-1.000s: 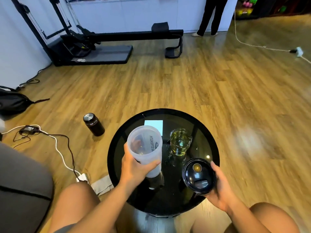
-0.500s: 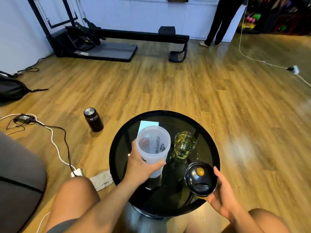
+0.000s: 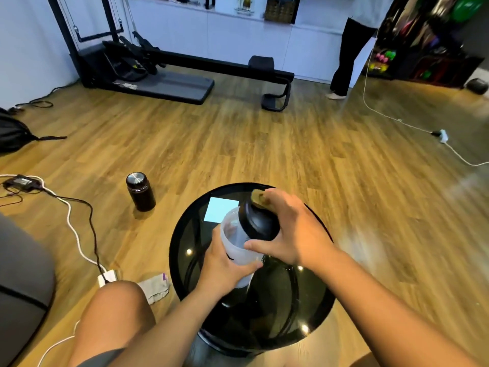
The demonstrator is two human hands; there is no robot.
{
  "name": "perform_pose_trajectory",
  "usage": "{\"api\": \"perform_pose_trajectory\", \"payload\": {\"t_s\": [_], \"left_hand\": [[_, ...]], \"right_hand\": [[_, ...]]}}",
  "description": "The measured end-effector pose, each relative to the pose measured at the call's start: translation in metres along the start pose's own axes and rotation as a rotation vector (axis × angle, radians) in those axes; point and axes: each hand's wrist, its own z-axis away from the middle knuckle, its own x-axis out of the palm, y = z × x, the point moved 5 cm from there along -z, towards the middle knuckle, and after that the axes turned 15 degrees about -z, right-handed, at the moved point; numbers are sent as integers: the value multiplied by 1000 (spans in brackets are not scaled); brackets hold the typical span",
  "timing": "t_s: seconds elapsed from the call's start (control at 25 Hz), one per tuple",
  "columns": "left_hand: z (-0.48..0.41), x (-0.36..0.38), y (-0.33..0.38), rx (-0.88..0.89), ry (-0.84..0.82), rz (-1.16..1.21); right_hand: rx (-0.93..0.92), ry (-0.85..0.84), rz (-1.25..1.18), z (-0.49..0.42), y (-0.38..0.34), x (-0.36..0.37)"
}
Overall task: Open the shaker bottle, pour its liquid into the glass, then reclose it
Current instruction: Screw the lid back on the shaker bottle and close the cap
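The translucent white shaker bottle [image 3: 236, 243] stands tilted on the round black glass table [image 3: 185, 250], gripped around its lower body by my left hand [image 3: 225, 268]. Its black lid [image 3: 258, 221] sits at an angle over the bottle's mouth, partly on the rim. My right hand [image 3: 293, 229] wraps the lid from the right, thumb against the bottle's side and fingers over the lid's top. The glass is hidden behind my right hand and the lid.
A pale blue card [image 3: 221, 212] lies at the table's back edge. On the wooden floor to the left stand a dark flask [image 3: 140, 192], cables with an adapter [image 3: 107, 278] and a folded cloth [image 3: 156, 287]. A person [image 3: 349, 49] stands by the far wall.
My right hand has carried the black lid from the table's right side up onto the bottle's mouth. The glass has gone out of sight behind it. The camera has tilted upward.
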Motion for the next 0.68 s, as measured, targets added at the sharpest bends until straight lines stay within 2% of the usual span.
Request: {"api": "perform_pose_trajectory", "payload": {"t_s": [0.08, 0.2, 0.32, 0.56, 0.68], "left_hand": [[0, -2, 1, 15, -18, 21], [-1, -4, -1, 13, -47, 30], [-4, -1, -5, -6, -71, 41], [-7, 4, -5, 18, -40, 2], [-6, 2, -3, 21, -42, 22]], "right_hand": [[-31, -72, 126, -2, -1, 17], [-39, -115, 132, -4, -3, 23], [-164, -206, 280, -7, -7, 37], [-90, -162, 183, -7, -6, 48], [-44, -228, 201, -9, -9, 45]]}}
